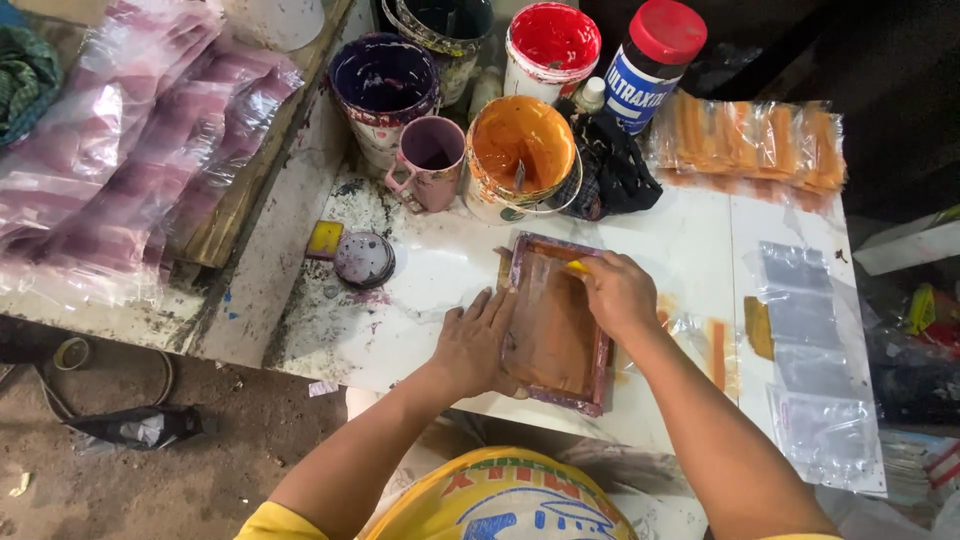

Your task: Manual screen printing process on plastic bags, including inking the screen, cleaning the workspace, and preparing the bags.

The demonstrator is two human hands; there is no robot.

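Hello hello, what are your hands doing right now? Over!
Left hand flat on the printing frame edge. Right hand grips a yellow-tipped squeegee inside it. Orange ink bucket stands just beyond.

The right hand (618, 292) hides most of the yellow tool (578, 267) it grips.

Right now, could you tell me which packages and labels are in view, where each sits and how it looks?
Jar: back of the table, dark, red lid, blue and white label.
Orange packets: back right, clear plastic with orange print, in a row.
Clear bags: right edge of the table, plain, overlapping.
Purple packets: left bench, clear plastic with purple print, piled.
No screens or signs.
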